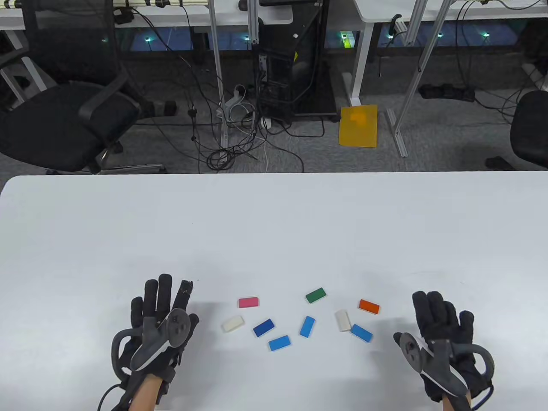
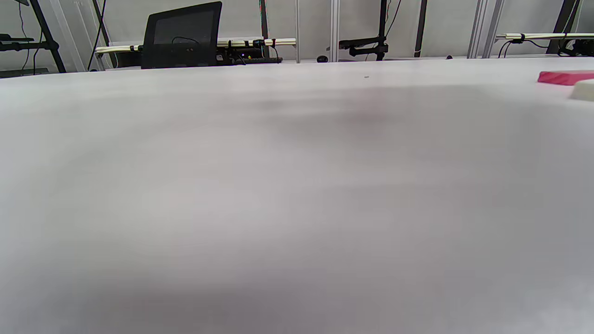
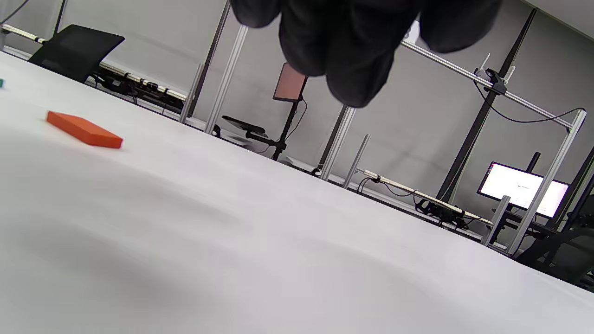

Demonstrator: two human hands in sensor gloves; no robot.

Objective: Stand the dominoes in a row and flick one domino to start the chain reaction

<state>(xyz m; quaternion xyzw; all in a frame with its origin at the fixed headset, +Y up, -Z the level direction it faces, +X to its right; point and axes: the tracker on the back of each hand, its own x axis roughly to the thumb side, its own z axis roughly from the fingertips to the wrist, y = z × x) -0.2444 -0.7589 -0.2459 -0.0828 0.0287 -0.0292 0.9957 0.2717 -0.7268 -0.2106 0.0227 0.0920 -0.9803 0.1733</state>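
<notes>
Several dominoes lie flat and scattered on the white table (image 1: 274,222) near its front edge: a pink one (image 1: 248,302), a green one (image 1: 315,295), an orange one (image 1: 369,306), two white ones (image 1: 233,323) (image 1: 342,320), a dark blue one (image 1: 263,327) and three light blue ones (image 1: 279,343) (image 1: 307,326) (image 1: 361,332). My left hand (image 1: 165,299) hovers left of them with straight fingers, holding nothing. My right hand (image 1: 436,310) is right of them, fingers loosely bent and empty. The right wrist view shows the orange domino (image 3: 84,129) and my fingertips (image 3: 352,55). The left wrist view catches the pink domino (image 2: 564,77).
Beyond the table's far edge are a black office chair (image 1: 64,115), tangled cables (image 1: 231,141), a computer tower (image 1: 291,72) and a yellow sheet (image 1: 358,126) on the floor. The far half of the table is bare white surface.
</notes>
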